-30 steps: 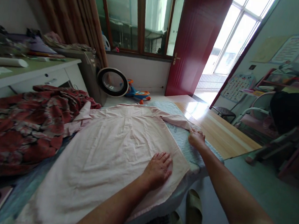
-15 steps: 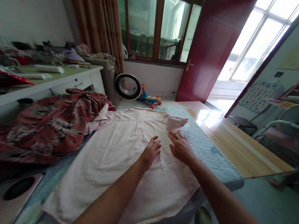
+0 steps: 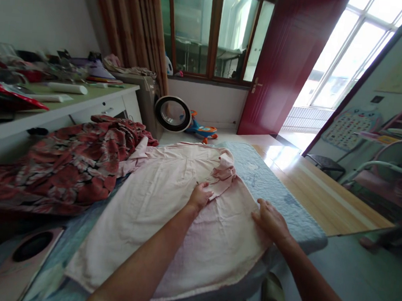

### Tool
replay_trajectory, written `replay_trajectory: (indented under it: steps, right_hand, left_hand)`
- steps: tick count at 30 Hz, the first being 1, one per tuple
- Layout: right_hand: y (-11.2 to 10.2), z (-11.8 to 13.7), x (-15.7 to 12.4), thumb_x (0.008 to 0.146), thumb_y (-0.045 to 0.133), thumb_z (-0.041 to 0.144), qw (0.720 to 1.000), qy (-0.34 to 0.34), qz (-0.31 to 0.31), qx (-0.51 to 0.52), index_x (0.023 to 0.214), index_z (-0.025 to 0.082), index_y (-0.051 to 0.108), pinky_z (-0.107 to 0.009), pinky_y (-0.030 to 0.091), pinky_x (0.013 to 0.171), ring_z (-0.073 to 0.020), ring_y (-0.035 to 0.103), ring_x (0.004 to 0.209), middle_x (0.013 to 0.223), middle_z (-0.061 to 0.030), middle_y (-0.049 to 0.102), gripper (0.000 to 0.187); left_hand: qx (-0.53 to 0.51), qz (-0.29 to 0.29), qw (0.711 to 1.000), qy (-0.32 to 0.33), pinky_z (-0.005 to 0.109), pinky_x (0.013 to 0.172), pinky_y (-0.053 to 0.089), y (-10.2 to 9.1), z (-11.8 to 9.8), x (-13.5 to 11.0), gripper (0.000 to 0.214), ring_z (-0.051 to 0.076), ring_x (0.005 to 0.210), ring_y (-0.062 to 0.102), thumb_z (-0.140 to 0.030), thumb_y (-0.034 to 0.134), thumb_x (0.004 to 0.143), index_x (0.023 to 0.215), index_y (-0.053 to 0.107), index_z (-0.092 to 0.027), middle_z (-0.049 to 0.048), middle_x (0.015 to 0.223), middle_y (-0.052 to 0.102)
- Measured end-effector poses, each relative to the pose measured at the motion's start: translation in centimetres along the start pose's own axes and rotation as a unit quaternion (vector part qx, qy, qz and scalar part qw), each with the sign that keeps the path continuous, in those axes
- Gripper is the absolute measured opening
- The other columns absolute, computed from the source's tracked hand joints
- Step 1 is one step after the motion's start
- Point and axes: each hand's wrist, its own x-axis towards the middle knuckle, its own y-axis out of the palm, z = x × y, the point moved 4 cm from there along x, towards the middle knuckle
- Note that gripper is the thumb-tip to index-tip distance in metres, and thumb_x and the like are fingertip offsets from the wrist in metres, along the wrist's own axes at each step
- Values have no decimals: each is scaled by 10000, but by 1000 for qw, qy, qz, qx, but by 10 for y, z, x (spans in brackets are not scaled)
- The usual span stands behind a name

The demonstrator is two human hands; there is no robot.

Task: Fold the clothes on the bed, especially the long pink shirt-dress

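A pale pink shirt (image 3: 155,202) lies spread on the light blue quilted bed cover (image 3: 286,210). Its right sleeve (image 3: 225,173) is folded inward over the body and looks bunched. My left hand (image 3: 200,197) is closed on the end of this sleeve, above the middle of the shirt. At the shirt's right side edge is my right hand (image 3: 272,223), its thumb and forefinger apart. Whether its fingers touch the fabric is hard to see. The other sleeve (image 3: 134,159) stretches out to the left, towards a heap of red floral cloth.
The red floral cloth (image 3: 78,164) is heaped along the bed's left side. Behind it stands a cluttered counter (image 3: 104,96) and a washer with its round door (image 3: 172,114) open. A pink panel with a dark oval (image 3: 33,248) lies at lower left. Slippers (image 3: 273,297) are on the floor.
The right sleeve has been folded inward from the shirt's right side. My left hand has closed on its end. My right hand has moved away from the sleeve, right and nearer, to the side edge.
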Motion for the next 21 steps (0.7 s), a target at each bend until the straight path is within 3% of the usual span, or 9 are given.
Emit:
replay_trajectory:
  steps: [4, 8, 15, 21]
  right_hand:
    - [-2, 0, -3, 843, 520, 255, 998, 28, 63, 10, 1001, 177, 591, -276, 329, 642, -234, 638, 868, 926, -104, 695, 190]
    - [-12, 16, -2, 846, 477, 210, 997, -17, 64, 45, 860, 201, 571, -265, 270, 606, -184, 596, 751, 817, -51, 681, 96]
    - [-29, 72, -11, 871, 453, 208, 991, -93, 55, 81, 832, 192, 563, -271, 244, 604, -160, 547, 720, 794, -41, 657, 118]
    - [-20, 111, -27, 891, 456, 213, 983, -140, 82, 83, 918, 186, 587, -271, 263, 635, -165, 576, 787, 913, -64, 681, 136]
  left_hand:
    - [-63, -7, 997, 41, 220, 644, 505, -10, -22, -2, 529, 112, 689, 616, -138, 703, 697, 1216, 597, -144, 53, 933, 684]
    - [-111, 22, 987, 110, 196, 618, 496, -39, -62, -12, 523, 90, 656, 602, -162, 693, 700, 1214, 592, -152, 26, 870, 671]
    - [-122, -25, 972, 200, 196, 653, 519, -122, -118, -33, 462, 87, 707, 626, -183, 706, 688, 1142, 621, -171, 18, 895, 671]
    - [-134, -92, 960, 230, 236, 670, 552, -193, -125, -52, 438, 126, 747, 651, -201, 725, 657, 1083, 625, -187, 18, 886, 679]
